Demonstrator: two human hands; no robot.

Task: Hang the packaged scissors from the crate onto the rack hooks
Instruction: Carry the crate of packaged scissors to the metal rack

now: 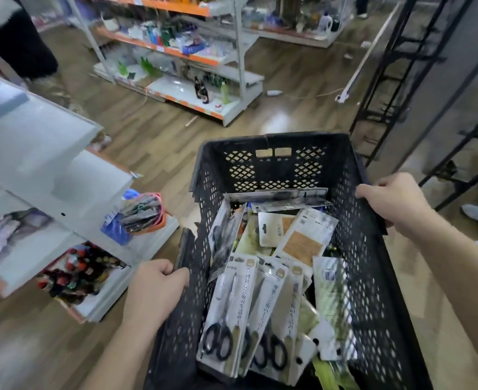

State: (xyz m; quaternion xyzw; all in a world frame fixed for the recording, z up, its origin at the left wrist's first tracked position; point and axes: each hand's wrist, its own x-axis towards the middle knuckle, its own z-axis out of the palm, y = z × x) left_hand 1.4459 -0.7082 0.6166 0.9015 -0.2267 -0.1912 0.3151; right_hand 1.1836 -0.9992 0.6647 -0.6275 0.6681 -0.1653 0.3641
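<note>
Both hands are clamped on the crate: the left hand (154,291) has its fingers curled over the left rim, nearer the person's body, and the right hand (395,201) is wrapped over the right rim, farther along toward the far end. The black crate (273,137), its walls a lattice of holes, hangs between them above the wooden floor (153,142).

The packaged scissors (226,313) are in the crate, at the near left of its bottom. Several flat white cards overlap one another, with the black handles pointing toward the person. Just right of them lies a pale pack with a barcode label (330,277). Behind them are two packs with brown panels (305,237). A long narrow pack (277,195) leans against the far wall.

To the left stands a white shelf unit (35,153), and on a lower shelf an orange basket (147,213) is stuffed with small packets. To the right, past the right hand, rises a black metal rack (395,66) with crossbars; its hooks are too dim to make out. Across the aisle is store shelving with orange edges (181,52), and a few dark bottles (201,90) stand on its lowest board.
</note>
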